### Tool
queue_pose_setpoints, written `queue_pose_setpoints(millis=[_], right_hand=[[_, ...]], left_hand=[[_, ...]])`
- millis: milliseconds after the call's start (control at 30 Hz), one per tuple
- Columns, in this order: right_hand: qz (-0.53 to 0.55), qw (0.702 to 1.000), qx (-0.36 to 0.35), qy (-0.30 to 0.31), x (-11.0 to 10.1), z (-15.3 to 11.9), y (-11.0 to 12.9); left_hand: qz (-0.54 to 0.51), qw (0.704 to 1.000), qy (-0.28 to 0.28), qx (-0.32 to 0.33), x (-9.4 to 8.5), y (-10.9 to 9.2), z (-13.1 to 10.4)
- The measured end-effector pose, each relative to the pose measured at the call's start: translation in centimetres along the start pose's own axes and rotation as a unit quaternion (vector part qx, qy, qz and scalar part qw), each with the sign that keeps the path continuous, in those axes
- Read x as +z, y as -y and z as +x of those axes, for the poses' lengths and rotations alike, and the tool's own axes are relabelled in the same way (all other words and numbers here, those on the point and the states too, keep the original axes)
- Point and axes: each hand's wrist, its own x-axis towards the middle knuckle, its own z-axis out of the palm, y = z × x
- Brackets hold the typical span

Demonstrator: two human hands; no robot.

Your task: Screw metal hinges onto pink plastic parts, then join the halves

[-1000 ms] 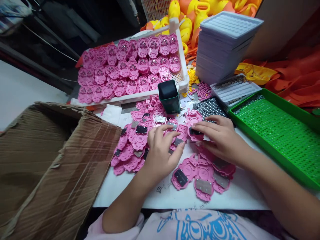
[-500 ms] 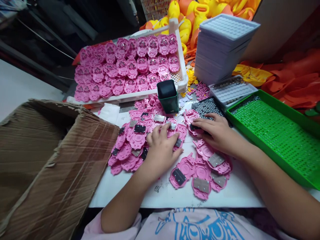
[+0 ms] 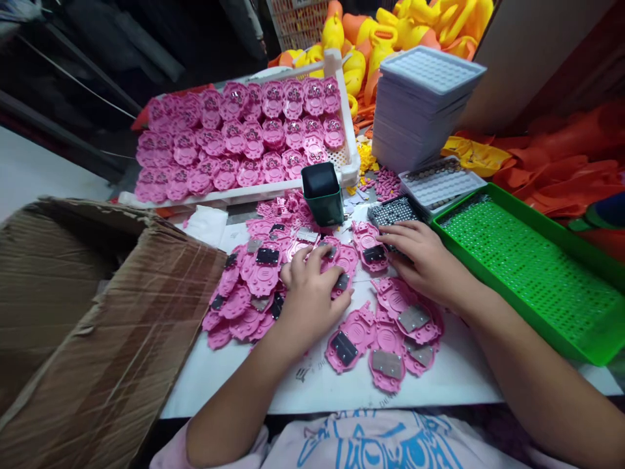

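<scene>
My left hand point(image 3: 310, 286) rests palm down on a heap of pink plastic shells point(image 3: 261, 267), its fingers spread over the heap's right side. Flat black or grey metal plates show on several of these shells. My right hand point(image 3: 422, 257) has its fingers stretched out, fingertips at the right edge of a single pink shell point(image 3: 364, 238). That shell lies on the table with a black plate point(image 3: 374, 254) on its lower part. Nearer to me lies a loose group of pink shells point(image 3: 388, 335) with grey and black plates. What is under my palms is hidden.
Behind the heap stands a dark green square container point(image 3: 322, 195). A white crate point(image 3: 349, 130) of pink shells is farther back. To the right are stacked white trays point(image 3: 415, 107), a dark perforated tray point(image 3: 393, 212) and a green tray point(image 3: 527, 247). A cardboard box point(image 3: 161, 286) stands left.
My right hand has drawn slightly back from the single pink shell, uncovering its black plate. My left hand has barely moved on the heap. The whole view has shifted a little.
</scene>
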Motion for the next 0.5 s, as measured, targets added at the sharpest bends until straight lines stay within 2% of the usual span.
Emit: queue_pose_setpoints(millis=[100,200,267,333,367,500], right_hand=[[0.02,0.998,0.011,-0.052,-1.0,0.4,0.6],[0.001,0.997,0.009,-0.072,-2.2,1.7,0.9],[-0.037,0.998,0.015,-0.051,-2.7,3.6,0.3],[-0.092,0.995,0.041,0.0,-2.6,6.1,-0.8],[-0.121,0.99,0.061,0.034,-2.3,7.5,-1.6],[-0.164,0.98,0.074,0.088,-0.4,12.8,-4.7]], left_hand=[[-0.046,0.999,-0.014,0.006,-0.6,-0.2,-0.2],[-0.092,0.995,-0.039,0.016,-1.2,-0.3,-0.4],[-0.115,0.991,-0.063,0.021,-1.4,-0.3,-0.5],[-0.134,0.986,-0.092,0.023,-1.5,-0.3,-0.5],[-0.146,0.983,-0.106,0.023,-1.5,-0.2,-0.5],[-0.242,0.961,-0.132,-0.005,-1.7,0.0,-0.5]])
